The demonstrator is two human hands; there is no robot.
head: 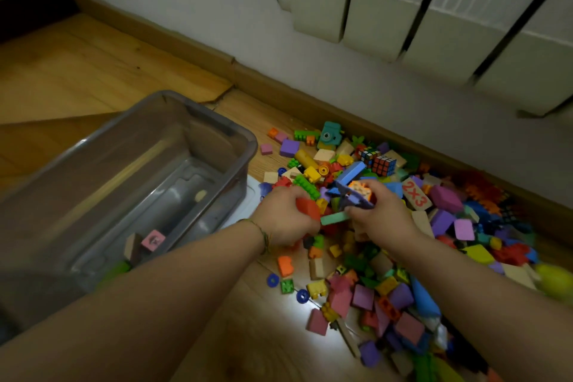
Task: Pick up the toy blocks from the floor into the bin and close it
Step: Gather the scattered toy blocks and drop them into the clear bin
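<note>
Curled fingers (290, 195) of left hand (285, 219) grip a red block (308, 208), right hand (383, 215) grips blue pieces (356, 200); the open bin (246, 137) is aligned lengthwise toward the wall (186, 9).

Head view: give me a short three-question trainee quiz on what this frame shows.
1. True or false: the bin is closed with its lid on.
2. What does the left hand grip? A: a red block. B: a ball. C: nothing.
3. Fill in: most toy blocks lie on the ___.
Key: 1 false, the bin is open; 2 A; 3 floor.
</note>
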